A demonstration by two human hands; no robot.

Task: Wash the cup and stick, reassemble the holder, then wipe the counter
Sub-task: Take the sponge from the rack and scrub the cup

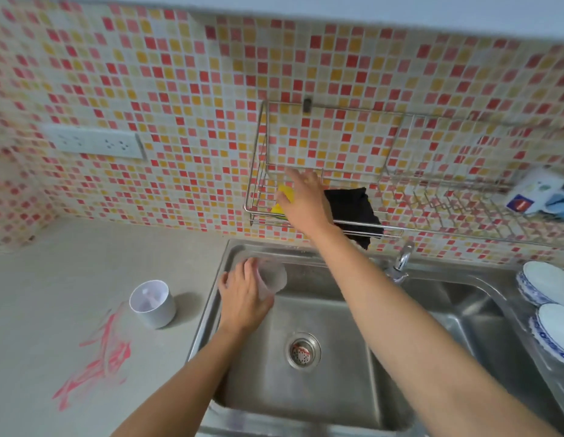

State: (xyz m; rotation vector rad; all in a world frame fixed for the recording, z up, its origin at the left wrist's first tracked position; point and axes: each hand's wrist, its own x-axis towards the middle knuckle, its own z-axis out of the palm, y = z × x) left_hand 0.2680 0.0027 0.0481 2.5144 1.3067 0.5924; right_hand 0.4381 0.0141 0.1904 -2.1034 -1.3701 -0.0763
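Scene evenly and softly lit by diffuse light; a faint shadow is cast right of the white holder (152,304) on the counter (54,279). Dull glare is seen on the sink (337,389). Strong wide-angle bending and blur are noted toward the edges; the tiled wall (180,89) is smeared far left.

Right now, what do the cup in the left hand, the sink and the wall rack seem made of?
Cup: frosted translucent plastic, probably; the basin shows through it.
Sink: brushed stainless steel, dull grey sheen with soft reflections.
Wall rack: thin shiny metal wire, likely chromed or stainless.
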